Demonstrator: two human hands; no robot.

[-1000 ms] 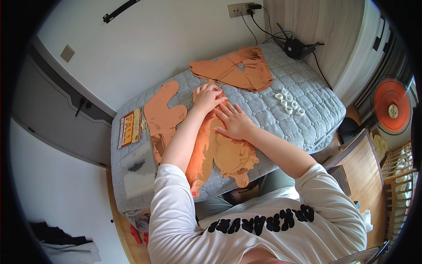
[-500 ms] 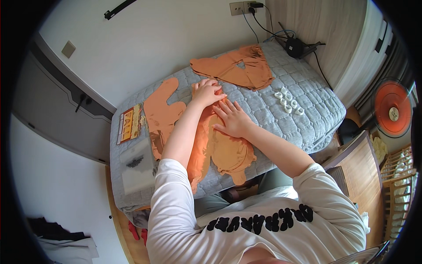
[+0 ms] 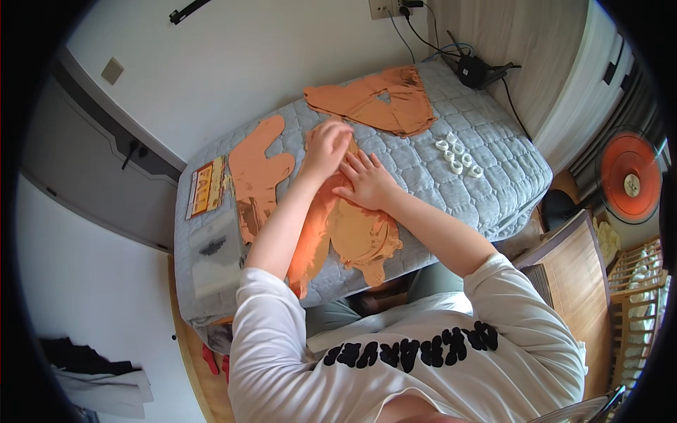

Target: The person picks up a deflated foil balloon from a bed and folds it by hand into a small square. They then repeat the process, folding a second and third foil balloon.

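A puffed orange foil balloon (image 3: 308,240) lies lengthwise on the bed under my arms, its near part wrinkled and bulging. Against it rests a flat golden-orange section of foil (image 3: 367,236) with scalloped edges; whether the two are one piece I cannot tell. My right hand (image 3: 370,183) presses flat on the foil, fingers spread. Over the far end, my left hand (image 3: 326,149) is curled, its fingers slightly blurred and what they hold hidden. Left of it lies a flat curved orange foil balloon (image 3: 257,166), and beyond my hands a larger folded foil balloon (image 3: 360,106).
The quilted grey bed (image 3: 486,204) bears several white rings, likely ribbon or tape rolls (image 3: 457,156), a printed card packet (image 3: 206,188) and a clear plastic bag (image 3: 215,257). A black router (image 3: 471,70) with cables stands at the far corner. An orange fan (image 3: 630,180) is at right.
My left hand has come up slightly from the foil, with its fingers curling more. The right hand stays spread on the balloon. The whole view has shifted a little.
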